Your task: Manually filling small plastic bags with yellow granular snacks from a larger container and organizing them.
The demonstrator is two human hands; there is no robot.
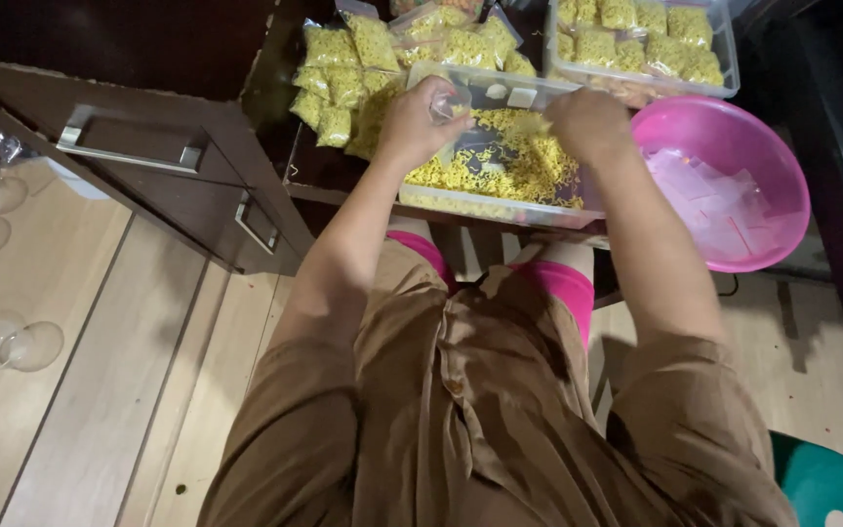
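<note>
The scene is dim and warm, with the brightest light falling on the pink bowl and the yellow snack bags beside it, while the far corners above and right of the bowl sink into near black. The right hand, left of the bowl, is smeared by motion blur, and the clear tub shows faint glare on its rim. Straight lines of the drawers, well left of the bowl, bow from wide-angle distortion.
</note>
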